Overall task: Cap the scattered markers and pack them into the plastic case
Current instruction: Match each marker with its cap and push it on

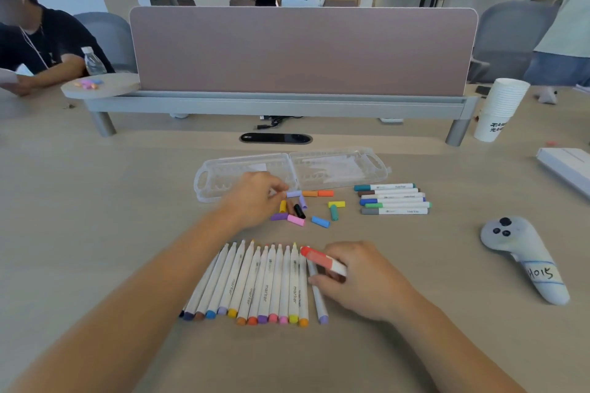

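My right hand (360,281) grips one red-capped marker (322,260), lower centre, over a row of about thirteen uncapped white markers (271,284). My left hand (255,198) pinches a lilac cap (293,194) among roughly twelve stubby loose caps (320,222). Six capped markers (394,201) lie at right. The clear hinged case (338,169) lies open on the bench (95,201).

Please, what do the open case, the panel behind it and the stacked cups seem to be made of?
Open case: clear, glossy plastic; the table shows through it. Panel: probably matte fabric over a board; no shine, soft mauve surface. Stacked cups: likely paper; white, dull, thin rims.
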Motion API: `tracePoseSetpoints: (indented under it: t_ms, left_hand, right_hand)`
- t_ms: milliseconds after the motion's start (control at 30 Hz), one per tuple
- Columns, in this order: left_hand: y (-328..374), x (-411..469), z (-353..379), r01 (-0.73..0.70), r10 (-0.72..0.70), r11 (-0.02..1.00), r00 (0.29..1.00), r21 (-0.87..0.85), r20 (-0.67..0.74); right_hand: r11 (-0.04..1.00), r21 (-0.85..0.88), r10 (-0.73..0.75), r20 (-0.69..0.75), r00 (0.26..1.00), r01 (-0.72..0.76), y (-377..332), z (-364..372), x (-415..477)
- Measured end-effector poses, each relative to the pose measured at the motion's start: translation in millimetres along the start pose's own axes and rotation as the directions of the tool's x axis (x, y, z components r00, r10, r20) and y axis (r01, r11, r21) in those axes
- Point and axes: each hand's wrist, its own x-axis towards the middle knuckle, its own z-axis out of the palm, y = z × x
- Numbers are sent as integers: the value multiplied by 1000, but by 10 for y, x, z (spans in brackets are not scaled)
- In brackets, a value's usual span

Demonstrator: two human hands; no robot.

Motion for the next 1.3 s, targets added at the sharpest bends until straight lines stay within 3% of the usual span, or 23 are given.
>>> tracePoseSetpoints:
  t_ms: [167, 367, 467, 567, 667, 800, 900, 1000, 1300]
  left_hand:
    - [225, 296, 121, -251, 173, 893, 958, 375, 228]
    - [357, 448, 195, -348, 173, 805, 913, 480, 370]
    - [406, 453, 209, -346, 139, 789, 906, 508, 400]
    - [444, 425, 198, -304, 114, 806, 922, 508, 371]
    - [421, 312, 110, -181, 88, 904, 966, 387, 245]
    - [278, 27, -50, -68, 67, 998, 988, -2, 139]
    - [232, -231, -136, -31, 78, 968, 981, -249, 178]
    - [233, -447, -167, 4, 80, 910, 980, -416, 184]
    - [88, -683, -248, 100, 3, 842, 982, -529, 190]
  right_hand:
    - [979, -111, 171, -11, 985, -171, 37, -142, -5]
    - [937, -163, 306, -38, 951, -308, 156, -312, -12]
    - [927, -87, 364, -15, 931, -364, 187, -323, 3]
    - [899, 190, 402, -5, 916, -394, 193, -349, 4]
    - [808, 464, 405, 9, 914, -362, 175, -372, -10]
    - [629, 689, 411, 98, 906, -360, 103, -358, -26]
    - [557, 726, 439, 155, 885, -403, 95, -328, -13]
    - [551, 706, 454, 193, 870, -445, 84, -313, -5]
    - [562, 725, 379, 202, 903, -398, -8, -272, -16]
